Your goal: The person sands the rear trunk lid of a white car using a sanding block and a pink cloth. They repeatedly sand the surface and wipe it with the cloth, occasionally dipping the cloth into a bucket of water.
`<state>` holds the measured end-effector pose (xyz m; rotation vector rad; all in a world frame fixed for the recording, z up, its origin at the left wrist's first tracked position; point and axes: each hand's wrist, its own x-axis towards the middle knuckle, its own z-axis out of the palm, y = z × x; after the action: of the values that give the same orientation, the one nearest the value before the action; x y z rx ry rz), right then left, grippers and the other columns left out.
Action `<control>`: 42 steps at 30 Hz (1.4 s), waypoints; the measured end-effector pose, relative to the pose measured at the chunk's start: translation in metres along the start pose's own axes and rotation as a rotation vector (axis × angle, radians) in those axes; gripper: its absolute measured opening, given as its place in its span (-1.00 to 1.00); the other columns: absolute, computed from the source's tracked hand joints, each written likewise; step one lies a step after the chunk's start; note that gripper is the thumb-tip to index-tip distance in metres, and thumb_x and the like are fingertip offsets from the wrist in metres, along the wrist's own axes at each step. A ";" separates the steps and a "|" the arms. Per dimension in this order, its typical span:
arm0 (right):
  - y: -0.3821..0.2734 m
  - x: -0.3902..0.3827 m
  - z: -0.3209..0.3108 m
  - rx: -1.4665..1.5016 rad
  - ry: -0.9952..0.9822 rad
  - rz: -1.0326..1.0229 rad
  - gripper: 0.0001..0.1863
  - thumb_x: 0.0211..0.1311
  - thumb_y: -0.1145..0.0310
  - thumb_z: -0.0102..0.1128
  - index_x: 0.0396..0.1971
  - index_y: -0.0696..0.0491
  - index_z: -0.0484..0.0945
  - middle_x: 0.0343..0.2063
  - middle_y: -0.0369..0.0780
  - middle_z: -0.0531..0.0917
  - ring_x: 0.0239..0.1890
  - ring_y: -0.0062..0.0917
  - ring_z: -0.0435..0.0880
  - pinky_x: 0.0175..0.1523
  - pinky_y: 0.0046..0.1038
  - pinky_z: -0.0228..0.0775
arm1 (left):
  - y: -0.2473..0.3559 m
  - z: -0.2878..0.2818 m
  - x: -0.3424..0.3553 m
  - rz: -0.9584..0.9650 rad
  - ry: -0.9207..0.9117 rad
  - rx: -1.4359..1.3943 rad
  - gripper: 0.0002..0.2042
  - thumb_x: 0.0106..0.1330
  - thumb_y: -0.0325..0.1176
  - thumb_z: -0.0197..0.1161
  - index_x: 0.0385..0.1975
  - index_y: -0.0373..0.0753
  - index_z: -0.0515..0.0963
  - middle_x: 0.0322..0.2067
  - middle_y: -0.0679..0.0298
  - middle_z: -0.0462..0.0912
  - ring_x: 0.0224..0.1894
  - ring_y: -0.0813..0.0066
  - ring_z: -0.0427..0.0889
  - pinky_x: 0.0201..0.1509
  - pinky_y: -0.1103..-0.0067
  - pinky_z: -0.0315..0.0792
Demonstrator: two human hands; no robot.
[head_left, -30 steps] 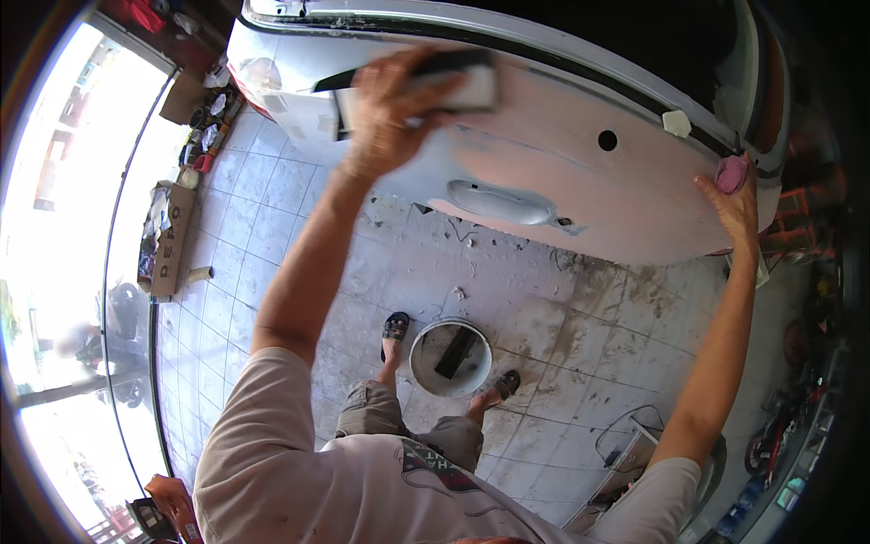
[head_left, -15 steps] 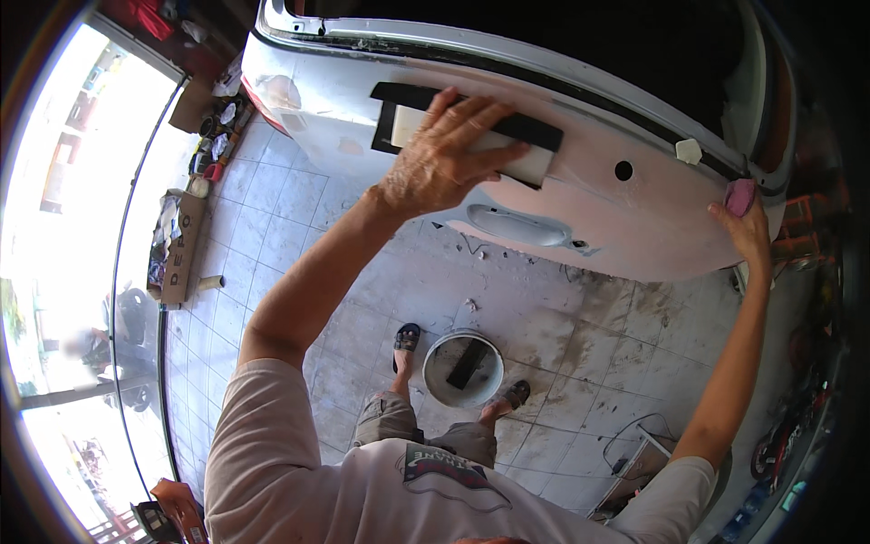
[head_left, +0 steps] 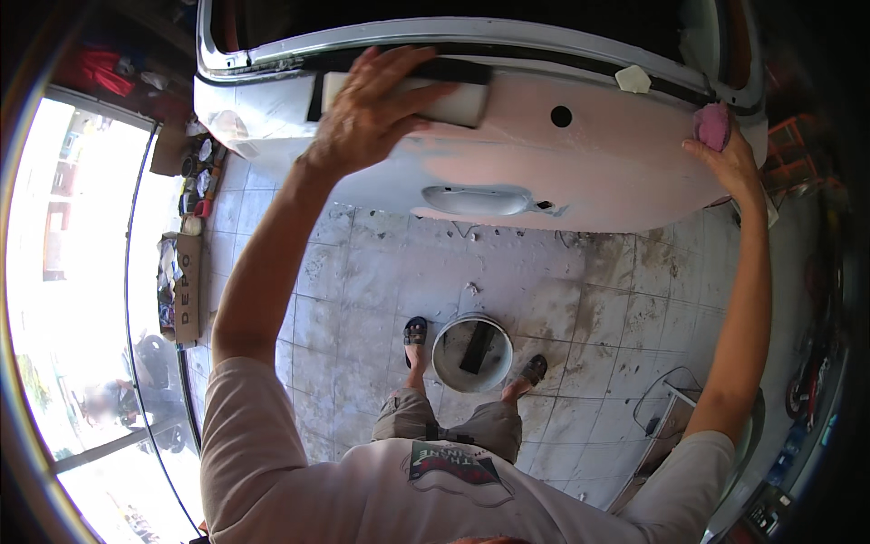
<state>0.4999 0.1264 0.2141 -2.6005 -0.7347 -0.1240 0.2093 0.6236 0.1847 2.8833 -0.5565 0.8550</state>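
Note:
My left hand (head_left: 358, 118) lies over a pale sanding block (head_left: 460, 104) with dark sandpaper folded round it, gripping it with the fingers along the top and the thumb toward the near side. The block presses on the upper left of a car's tailgate (head_left: 607, 163), whose surface is white with broad pinkish patches. A pink sponge (head_left: 711, 127) is held in my right hand (head_left: 736, 165), against the tailgate's upper right corner. Its fingers are partly hidden behind the sponge.
A pale irregular piece (head_left: 633, 79) rests on the tailgate's upper ledge. On the tiled floor between my feet stands a round bucket (head_left: 439, 372) with a dark strip inside. A cardboard box (head_left: 188, 299) is at the left, by the bright doorway. A cable trails at the lower right.
The view has shifted, so the tailgate sits higher and further left. My left hand still grips the sanding block, now nearer the tailgate's top edge; my right hand still holds the sponge.

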 end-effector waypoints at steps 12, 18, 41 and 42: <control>0.003 0.002 0.015 -0.062 0.058 -0.079 0.10 0.04 -0.20 0.70 0.50 0.05 0.39 0.40 0.00 0.55 0.44 -0.05 0.55 0.49 -0.12 0.42 | 0.047 0.032 0.051 0.021 0.139 0.133 -0.48 0.28 -0.15 0.53 0.29 0.21 0.74 0.49 0.17 0.49 0.48 0.02 0.45 0.56 0.08 0.26; 0.019 -0.008 0.001 0.177 0.158 0.006 0.05 0.17 -0.08 0.66 0.54 0.09 0.33 0.37 0.04 0.60 0.39 -0.11 0.63 0.45 -0.16 0.49 | 0.063 0.039 0.007 -0.075 0.111 0.122 -0.46 0.21 0.00 0.56 0.26 0.42 0.71 0.49 0.29 0.48 0.50 0.16 0.44 0.67 0.04 0.15; 0.106 0.110 0.005 0.083 0.544 0.238 0.24 0.28 -0.75 -0.15 0.71 -0.13 0.02 0.69 0.06 0.01 0.63 0.30 0.14 0.56 0.47 0.01 | 0.062 0.035 0.016 -0.067 0.029 0.043 -0.50 0.23 -0.01 0.53 0.23 0.26 0.75 0.49 0.16 0.42 0.54 -0.01 0.34 0.67 -0.14 0.06; 0.095 0.112 0.002 0.033 0.596 0.181 0.21 0.27 -0.67 0.01 0.69 -0.11 0.07 0.66 0.08 0.09 0.58 0.27 0.23 0.58 0.30 0.11 | 0.058 0.035 0.011 -0.068 0.037 0.043 -0.50 0.23 -0.03 0.54 0.23 0.23 0.75 0.50 0.15 0.41 0.55 -0.02 0.33 0.66 -0.16 0.06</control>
<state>0.6450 0.1078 0.1982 -2.3865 -0.2817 -0.7795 0.2144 0.5595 0.1603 2.8996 -0.4389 0.9184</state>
